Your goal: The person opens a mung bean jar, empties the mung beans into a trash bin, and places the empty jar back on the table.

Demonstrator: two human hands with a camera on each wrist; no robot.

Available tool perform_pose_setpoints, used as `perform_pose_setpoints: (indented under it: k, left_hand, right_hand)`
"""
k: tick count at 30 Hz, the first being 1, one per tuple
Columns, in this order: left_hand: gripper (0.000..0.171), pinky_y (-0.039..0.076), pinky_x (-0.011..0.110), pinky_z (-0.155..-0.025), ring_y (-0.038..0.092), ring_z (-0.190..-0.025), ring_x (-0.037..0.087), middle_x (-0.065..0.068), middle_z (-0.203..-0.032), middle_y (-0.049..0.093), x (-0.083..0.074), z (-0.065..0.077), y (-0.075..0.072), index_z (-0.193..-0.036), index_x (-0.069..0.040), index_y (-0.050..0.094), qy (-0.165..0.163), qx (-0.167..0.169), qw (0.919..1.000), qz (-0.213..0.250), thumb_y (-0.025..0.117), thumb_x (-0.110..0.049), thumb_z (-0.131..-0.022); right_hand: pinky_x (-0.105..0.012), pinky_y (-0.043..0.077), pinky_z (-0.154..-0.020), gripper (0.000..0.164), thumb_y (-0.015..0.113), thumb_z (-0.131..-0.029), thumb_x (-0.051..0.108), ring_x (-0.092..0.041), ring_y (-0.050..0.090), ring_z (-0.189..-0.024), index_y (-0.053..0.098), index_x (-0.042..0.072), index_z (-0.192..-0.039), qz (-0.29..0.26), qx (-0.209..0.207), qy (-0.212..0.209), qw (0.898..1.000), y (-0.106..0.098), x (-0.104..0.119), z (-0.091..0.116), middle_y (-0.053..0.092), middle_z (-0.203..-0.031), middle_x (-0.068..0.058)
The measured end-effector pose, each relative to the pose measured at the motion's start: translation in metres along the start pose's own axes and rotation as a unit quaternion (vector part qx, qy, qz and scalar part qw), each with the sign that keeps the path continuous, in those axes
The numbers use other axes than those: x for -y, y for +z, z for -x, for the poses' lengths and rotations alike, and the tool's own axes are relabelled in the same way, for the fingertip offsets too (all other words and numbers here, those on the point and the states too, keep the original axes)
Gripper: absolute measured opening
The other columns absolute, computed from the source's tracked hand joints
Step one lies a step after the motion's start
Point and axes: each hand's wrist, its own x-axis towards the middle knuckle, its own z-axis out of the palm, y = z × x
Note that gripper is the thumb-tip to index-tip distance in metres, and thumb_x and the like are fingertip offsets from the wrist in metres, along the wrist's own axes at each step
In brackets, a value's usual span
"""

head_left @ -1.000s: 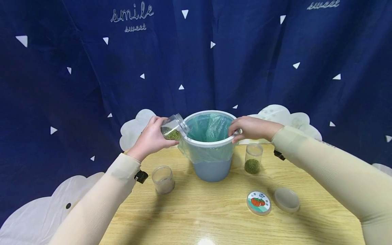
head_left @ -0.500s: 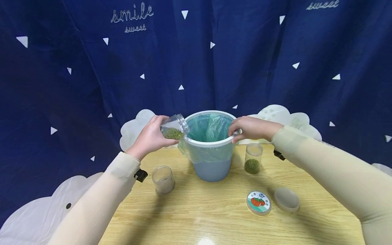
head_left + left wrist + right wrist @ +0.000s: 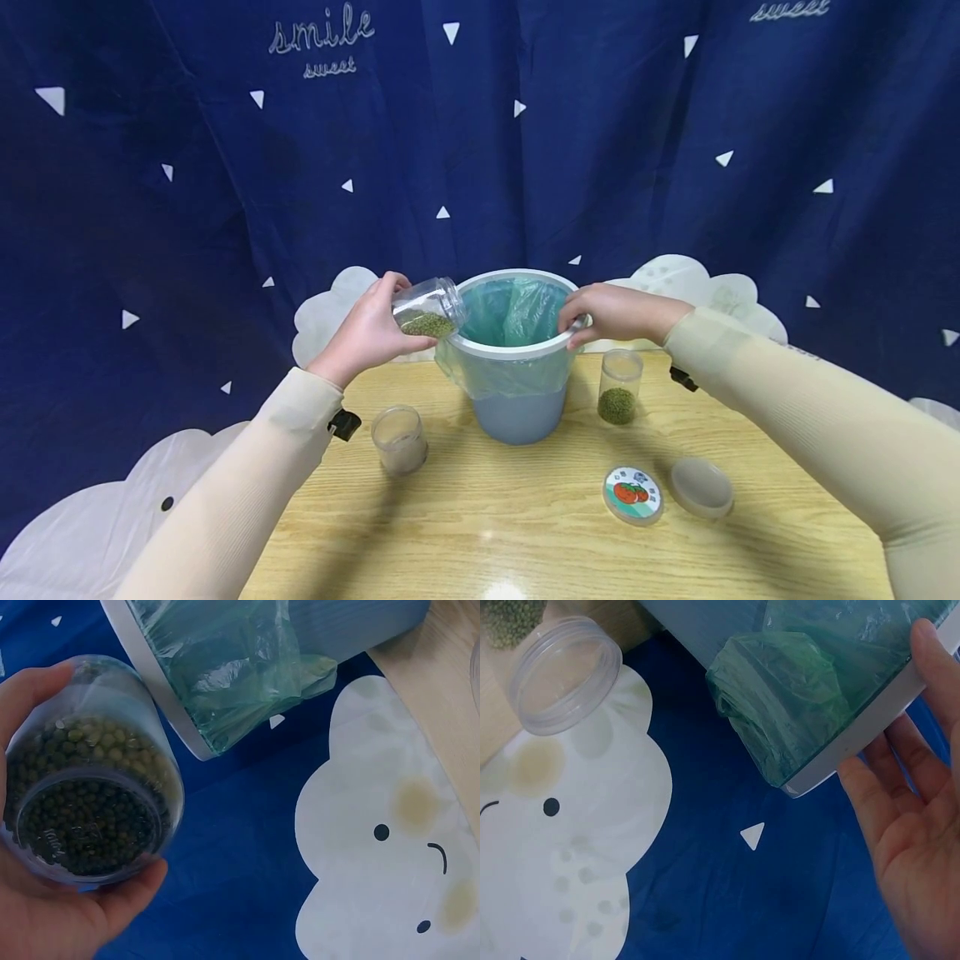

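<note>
There it was: a jar (image 3: 424,292) of mung beans (image 3: 427,324), tipped nearly flat at the lip of the bin (image 3: 519,419)!

The hands were apart, one on either side: the left hand (image 3: 369,335) had its fingers and thumb clamped round the jar, mouth towards the bin's opening, though I couldn't tell whether glass-clear wall and white rim (image 3: 510,353) touched, while the right hand (image 3: 600,315) pinched that rim over the green liner (image 3: 528,315); down on the bench (image 3: 495,533) stood a second bean jar (image 3: 621,375) to the right, a clear container (image 3: 400,440) to the left, and, nearer me, a tomato-printed lid (image 3: 633,496) just beside a plain lid (image 3: 702,487).
</note>
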Motion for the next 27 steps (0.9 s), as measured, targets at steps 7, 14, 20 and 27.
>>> perform_pose_setpoints:
  k: [7, 14, 20, 27]
  left_hand:
    - [0.081, 0.050, 0.049, -0.098, 0.057, -0.113, 0.033, 0.016, -0.122, 0.059, -0.0043, -0.0012, -0.0021, -0.131, -0.007, 0.048, -0.004, 0.001, 1.0000, 0.001, 0.095, -0.029, -0.068]
    - [0.083, 0.050, 0.050, -0.098, 0.057, -0.114, 0.033, 0.017, -0.126, 0.058, -0.0064, -0.0015, -0.0034, -0.136, -0.007, 0.048, -0.009, 0.003, 0.9999, 0.007, 0.094, -0.029, -0.070]
    - [0.085, 0.051, 0.050, -0.098, 0.058, -0.114, 0.033, 0.019, -0.129, 0.057, -0.0063, -0.0014, -0.0026, -0.138, -0.006, 0.047, -0.014, -0.003, 0.9997, 0.018, 0.094, -0.031, -0.071]
    - [0.089, 0.051, 0.051, -0.100, 0.058, -0.117, 0.035, 0.019, -0.132, 0.057, -0.0057, -0.0020, -0.0003, -0.140, -0.006, 0.046, -0.025, -0.009, 0.9993, 0.026, 0.094, -0.034, -0.071]
  right_hand:
    - [-0.040, 0.056, -0.082, 0.012, 0.083, -0.085, 0.020, -0.016, 0.064, -0.086, 0.074, 0.014, -0.088, -0.001, -0.001, -0.003, 1.000, -0.0004, -0.0005, -0.0001, 0.068, -0.089, 0.003]
    - [-0.041, 0.056, -0.083, 0.012, 0.083, -0.085, 0.021, -0.016, 0.064, -0.086, 0.073, 0.014, -0.089, -0.002, 0.000, -0.001, 1.000, 0.0008, -0.0024, -0.0002, 0.068, -0.089, 0.004]
    - [-0.040, 0.056, -0.082, 0.012, 0.082, -0.085, 0.022, -0.015, 0.063, -0.086, 0.073, 0.015, -0.088, -0.002, -0.001, 0.000, 1.000, 0.0015, -0.0031, -0.0005, 0.067, -0.089, 0.004]
    - [-0.039, 0.055, -0.083, 0.012, 0.083, -0.085, 0.021, -0.015, 0.063, -0.086, 0.073, 0.015, -0.089, 0.001, -0.002, -0.003, 1.000, 0.0026, -0.0034, -0.0001, 0.067, -0.088, 0.005]
